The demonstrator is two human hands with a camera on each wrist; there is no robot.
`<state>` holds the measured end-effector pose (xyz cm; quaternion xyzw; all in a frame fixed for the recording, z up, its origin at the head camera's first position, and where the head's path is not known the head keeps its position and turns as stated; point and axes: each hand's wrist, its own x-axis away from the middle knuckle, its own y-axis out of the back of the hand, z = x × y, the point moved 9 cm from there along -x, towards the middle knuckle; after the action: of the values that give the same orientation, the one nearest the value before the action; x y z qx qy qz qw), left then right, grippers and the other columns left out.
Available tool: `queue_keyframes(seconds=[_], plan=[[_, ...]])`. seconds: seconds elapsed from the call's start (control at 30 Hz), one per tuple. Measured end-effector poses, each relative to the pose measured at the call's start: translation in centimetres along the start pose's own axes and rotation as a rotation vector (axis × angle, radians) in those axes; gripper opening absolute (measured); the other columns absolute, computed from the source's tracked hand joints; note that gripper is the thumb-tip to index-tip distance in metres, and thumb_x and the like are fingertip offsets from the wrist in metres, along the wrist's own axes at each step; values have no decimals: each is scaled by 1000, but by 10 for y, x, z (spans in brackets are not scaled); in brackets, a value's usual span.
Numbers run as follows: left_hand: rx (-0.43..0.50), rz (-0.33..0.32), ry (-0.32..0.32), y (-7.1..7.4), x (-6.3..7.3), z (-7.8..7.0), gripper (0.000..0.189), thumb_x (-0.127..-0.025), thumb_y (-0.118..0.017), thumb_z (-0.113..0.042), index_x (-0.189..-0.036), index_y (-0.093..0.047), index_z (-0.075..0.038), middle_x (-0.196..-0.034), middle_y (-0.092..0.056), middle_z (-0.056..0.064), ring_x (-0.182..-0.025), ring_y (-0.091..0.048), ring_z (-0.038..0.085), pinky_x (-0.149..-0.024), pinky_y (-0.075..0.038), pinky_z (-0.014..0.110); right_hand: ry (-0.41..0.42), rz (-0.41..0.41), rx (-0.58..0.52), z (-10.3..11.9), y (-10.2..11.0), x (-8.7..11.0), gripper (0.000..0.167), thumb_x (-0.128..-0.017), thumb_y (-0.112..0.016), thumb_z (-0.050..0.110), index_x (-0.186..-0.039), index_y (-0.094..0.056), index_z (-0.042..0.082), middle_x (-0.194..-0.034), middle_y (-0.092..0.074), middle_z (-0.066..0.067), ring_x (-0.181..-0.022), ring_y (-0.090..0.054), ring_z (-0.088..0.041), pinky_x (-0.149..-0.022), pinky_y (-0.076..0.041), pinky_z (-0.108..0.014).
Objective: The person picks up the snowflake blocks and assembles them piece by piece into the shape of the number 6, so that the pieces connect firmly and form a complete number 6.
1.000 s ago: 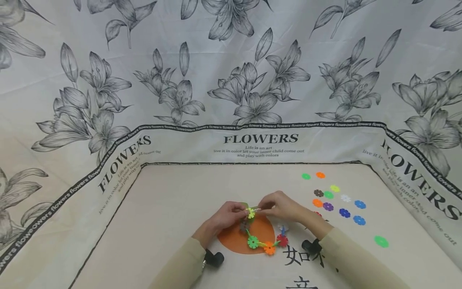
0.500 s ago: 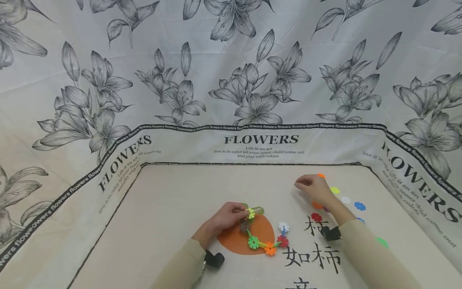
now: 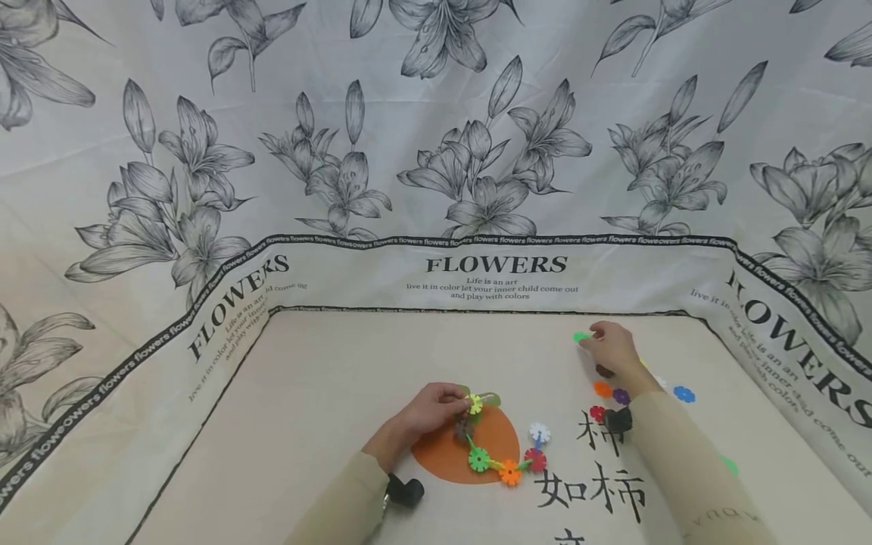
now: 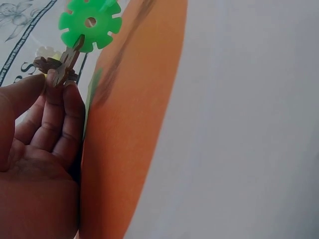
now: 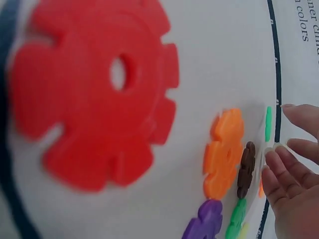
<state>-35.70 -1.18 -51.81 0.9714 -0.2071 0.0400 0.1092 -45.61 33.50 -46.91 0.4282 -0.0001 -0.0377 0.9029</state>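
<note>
My left hand (image 3: 429,412) pinches a chain of notched plastic flower discs near its yellow disc (image 3: 474,404). From there the chain curves through brown, green (image 3: 479,459), orange (image 3: 509,473) and red (image 3: 536,459) to a white disc (image 3: 540,433). In the left wrist view, the fingertips hold the brown disc (image 4: 71,56), slotted to a green disc (image 4: 107,30). At the far right of the table, my right hand (image 3: 613,352) reaches a loose green disc (image 3: 580,337). The right wrist view shows thumb and fingers (image 5: 289,184) apart beside that green disc (image 5: 268,124).
Under and beside the right arm lie several loose discs, among them orange (image 3: 602,389), purple (image 3: 621,397), red (image 3: 597,413) and blue (image 3: 684,394). An orange circle (image 3: 436,462) and black characters are printed on the tablecloth. Flowered cloth (image 3: 347,276) walls the table's back and sides.
My right hand has let go of the chain and moved right and away to the loose green disc. The left hand keeps its hold in the same spot.
</note>
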Motion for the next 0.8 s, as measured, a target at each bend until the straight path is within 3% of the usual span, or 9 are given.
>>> queue_keyframes(seconds=[0.17, 0.43, 0.63, 0.8], plan=[[-4, 3, -8, 0, 1, 0, 16, -100, -67, -16, -106, -71, -2, -89, -73, 3, -84, -65, 13, -84, -52, 29, -20, -7, 37, -2, -5, -6, 56, -97, -62, 16, -139, -45, -17, -133, -51, -38, -121, -51, -51, -102, -43, -60], [0, 16, -19, -2, 3, -2, 15, -100, -66, -15, -104, -71, -2, -87, -72, 3, -83, -64, 13, -84, -51, 29, -11, -26, 78, -4, -8, -11, 40, -98, -63, 12, -126, -57, -15, -123, -57, -35, -113, -55, -48, -98, -45, -59], [5, 16, -20, 0, 2, -3, 16, -101, -66, -16, -105, -71, -2, -88, -72, 2, -85, -64, 14, -85, -51, 29, -27, 1, 82, -3, -9, -12, 40, -99, -62, 11, -127, -53, -16, -124, -56, -34, -114, -55, -47, -101, -45, -58], [-3, 9, -17, 0, 1, -1, 17, -101, -66, -16, -107, -71, -2, -90, -72, 4, -85, -65, 15, -87, -52, 31, -4, 19, 102, 1, -11, -6, 38, -98, -61, 10, -126, -53, -16, -118, -60, -33, -107, -59, -44, -94, -50, -55]])
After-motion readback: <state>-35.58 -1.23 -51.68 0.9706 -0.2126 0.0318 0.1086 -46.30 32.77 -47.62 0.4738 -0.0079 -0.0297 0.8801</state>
